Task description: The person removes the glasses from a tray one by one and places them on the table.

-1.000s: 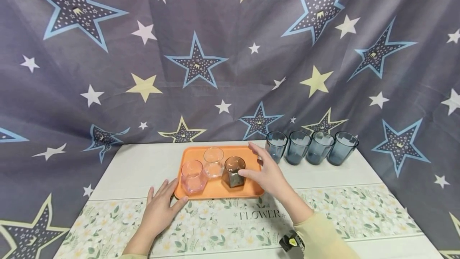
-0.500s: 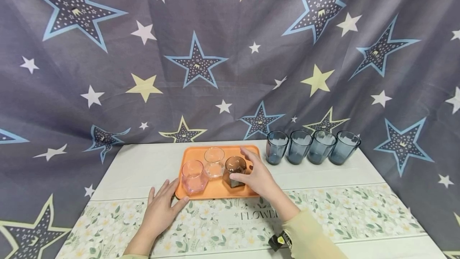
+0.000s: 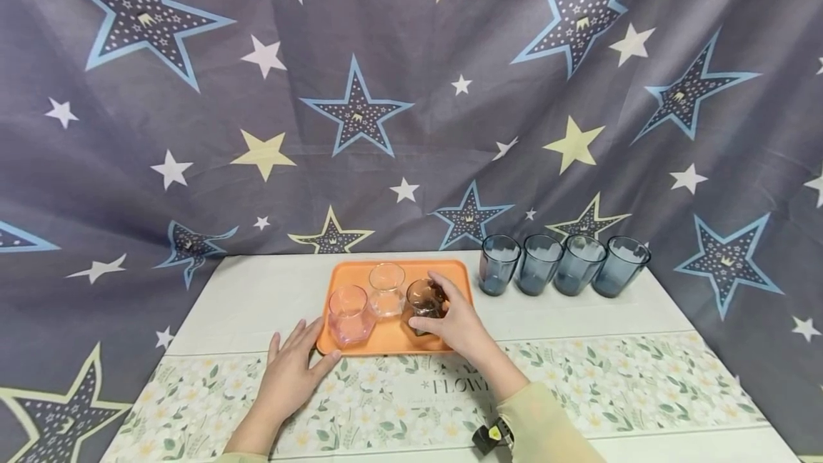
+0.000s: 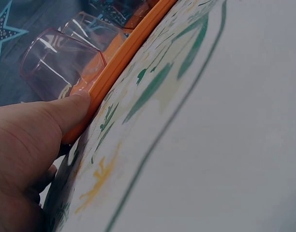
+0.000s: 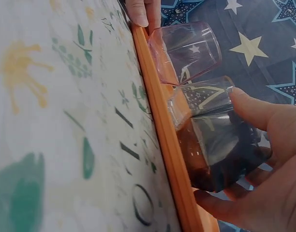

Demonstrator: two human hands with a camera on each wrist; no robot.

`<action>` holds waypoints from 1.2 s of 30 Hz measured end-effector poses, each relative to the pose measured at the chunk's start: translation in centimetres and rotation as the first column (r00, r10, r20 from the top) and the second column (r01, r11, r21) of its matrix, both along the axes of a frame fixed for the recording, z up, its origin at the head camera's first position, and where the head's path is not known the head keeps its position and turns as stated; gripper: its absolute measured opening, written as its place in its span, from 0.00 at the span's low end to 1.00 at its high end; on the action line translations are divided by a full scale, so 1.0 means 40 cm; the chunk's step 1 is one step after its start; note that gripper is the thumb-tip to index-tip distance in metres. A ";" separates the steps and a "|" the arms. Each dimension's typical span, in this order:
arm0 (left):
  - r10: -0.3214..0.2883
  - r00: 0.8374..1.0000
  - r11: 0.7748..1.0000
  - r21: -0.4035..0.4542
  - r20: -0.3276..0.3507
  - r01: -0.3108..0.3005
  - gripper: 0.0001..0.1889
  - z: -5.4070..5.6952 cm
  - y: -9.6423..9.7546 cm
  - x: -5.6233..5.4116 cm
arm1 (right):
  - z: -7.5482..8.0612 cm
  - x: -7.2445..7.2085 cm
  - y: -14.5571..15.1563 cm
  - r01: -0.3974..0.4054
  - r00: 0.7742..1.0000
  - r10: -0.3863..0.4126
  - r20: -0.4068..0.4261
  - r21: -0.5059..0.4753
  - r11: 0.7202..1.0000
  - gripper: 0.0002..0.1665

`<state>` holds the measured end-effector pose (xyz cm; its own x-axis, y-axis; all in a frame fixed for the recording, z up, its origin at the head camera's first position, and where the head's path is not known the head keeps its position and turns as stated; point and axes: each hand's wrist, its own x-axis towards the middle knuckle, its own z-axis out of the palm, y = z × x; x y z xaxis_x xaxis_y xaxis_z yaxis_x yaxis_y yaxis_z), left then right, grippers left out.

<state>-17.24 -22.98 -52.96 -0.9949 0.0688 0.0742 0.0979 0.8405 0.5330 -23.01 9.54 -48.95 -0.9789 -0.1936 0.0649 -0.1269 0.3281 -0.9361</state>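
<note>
On an orange tray [image 3: 392, 346] stand three short glasses with faceted bases. My right hand [image 3: 461, 326] grips the brown glass [image 3: 422, 300], thumb on its near left side and index finger at the far right of the rim; in the right wrist view the fingers curl round the dark glass [image 5: 220, 150]. Left of it are the clear glass [image 3: 386, 288], slightly farther back, and the pink glass [image 3: 349, 316]. My left hand [image 3: 289, 374] rests at the tray's near left corner, fairly straight fingers along the side and thumb [image 4: 75, 108] on the front rim.
Several blue-grey tumblers [image 3: 500, 266] stand in a row right of the tray. A floral runner [image 3: 379, 406] crosses the white table in front. Behind hangs a dark star-patterned cloth [image 3: 360, 184]. A black device [image 3: 491, 436] sits by the right wrist.
My right hand has moved left from the tray's right end and closed round the brown glass. The left hand stays at the tray corner, and the glasses have not visibly moved.
</note>
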 end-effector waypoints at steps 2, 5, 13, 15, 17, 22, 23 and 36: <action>-0.001 1.000 1.000 -0.001 -0.004 0.001 0.44 0.000 0.001 -0.001 | -0.002 0.002 -0.002 0.006 1.000 -0.006 -0.004 -0.005 1.000 0.57; -0.001 1.000 1.000 -0.001 -0.012 0.001 0.43 0.000 0.002 -0.001 | -0.001 0.003 -0.005 0.012 1.000 -0.012 -0.011 -0.015 1.000 0.56; -0.006 1.000 1.000 0.002 -0.016 0.006 0.44 -0.002 -0.003 0.000 | 0.000 0.006 -0.008 0.038 0.999 -0.038 0.033 -0.009 0.999 0.53; -0.007 1.000 1.000 0.006 -0.019 0.008 0.44 -0.004 -0.004 0.000 | -0.001 0.007 -0.008 0.042 0.998 -0.042 0.036 -0.003 0.999 0.52; -0.010 1.000 1.000 0.011 -0.024 0.010 0.44 -0.008 -0.006 -0.001 | -0.004 0.008 -0.007 0.044 0.998 -0.044 0.033 0.004 0.999 0.52; -0.011 1.000 1.000 0.011 -0.028 0.011 0.44 -0.012 -0.005 -0.004 | -0.007 0.010 -0.005 0.052 0.998 -0.053 0.041 0.007 0.999 0.54; -0.010 1.000 1.000 0.010 -0.029 0.011 0.44 -0.011 -0.005 -0.004 | -0.007 0.011 -0.005 0.056 0.997 -0.056 0.045 0.003 0.998 0.54; -0.014 1.000 1.000 0.009 -0.023 0.015 0.43 -0.002 -0.002 0.002 | -0.005 0.014 -0.004 0.073 0.997 -0.073 0.029 -0.006 0.997 0.53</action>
<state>-17.16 -23.08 -53.04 -0.9918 0.0824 0.0981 0.1226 0.8337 0.5385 -22.47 9.39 -49.13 -0.9920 -0.1209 0.0376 -0.0758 0.3292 -0.9412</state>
